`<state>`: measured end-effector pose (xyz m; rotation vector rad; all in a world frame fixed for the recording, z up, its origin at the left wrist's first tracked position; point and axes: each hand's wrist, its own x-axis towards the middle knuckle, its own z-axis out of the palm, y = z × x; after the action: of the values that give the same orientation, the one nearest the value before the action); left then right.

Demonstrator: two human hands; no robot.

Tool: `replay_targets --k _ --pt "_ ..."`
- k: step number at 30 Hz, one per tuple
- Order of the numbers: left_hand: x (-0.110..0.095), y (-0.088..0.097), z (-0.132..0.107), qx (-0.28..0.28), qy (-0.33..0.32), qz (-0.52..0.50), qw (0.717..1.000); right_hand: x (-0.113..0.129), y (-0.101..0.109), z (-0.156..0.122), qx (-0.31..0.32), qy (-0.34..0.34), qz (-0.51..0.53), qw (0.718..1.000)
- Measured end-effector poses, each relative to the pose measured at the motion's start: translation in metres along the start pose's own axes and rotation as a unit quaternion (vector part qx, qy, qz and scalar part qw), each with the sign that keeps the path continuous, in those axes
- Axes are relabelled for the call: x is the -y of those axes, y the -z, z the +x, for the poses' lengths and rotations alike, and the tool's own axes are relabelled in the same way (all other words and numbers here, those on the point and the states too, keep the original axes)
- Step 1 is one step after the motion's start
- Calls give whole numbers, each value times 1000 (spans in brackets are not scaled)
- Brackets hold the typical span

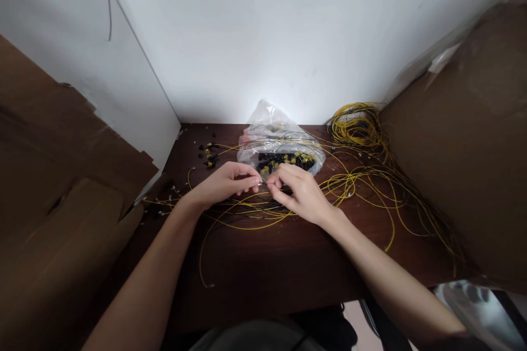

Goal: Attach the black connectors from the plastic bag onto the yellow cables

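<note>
Above the middle of the table, my left hand point(231, 182) pinches the pale tip of a thin wire point(264, 183) between thumb and fingertips. My right hand point(300, 191) faces it, closed in a pinch on the same wire a short way along; the fingers hide most of it. Just beyond both hands lies a clear plastic bag point(267, 127), its mouth toward me, holding many small black and yellow connectors point(304, 160). Beneath my hands, yellow and black wires point(251, 226) run across the table.
A coil of yellow and black wire point(354, 126) lies at the back right. Several loose connectors point(211, 161) sit left of the bag. Cardboard point(465, 148) stands on the right and more cardboard point(61, 175) on the left. A white wall point(263, 38) closes off the dark brown table point(263, 269).
</note>
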<state>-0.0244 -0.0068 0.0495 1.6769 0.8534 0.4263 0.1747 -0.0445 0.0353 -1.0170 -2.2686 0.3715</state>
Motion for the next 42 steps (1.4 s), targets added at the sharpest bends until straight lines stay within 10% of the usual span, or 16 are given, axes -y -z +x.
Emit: replay_targets --k 42 --pt "7 0 1 0 2 -49 999 -4 3 -1 9 10 -32 999"
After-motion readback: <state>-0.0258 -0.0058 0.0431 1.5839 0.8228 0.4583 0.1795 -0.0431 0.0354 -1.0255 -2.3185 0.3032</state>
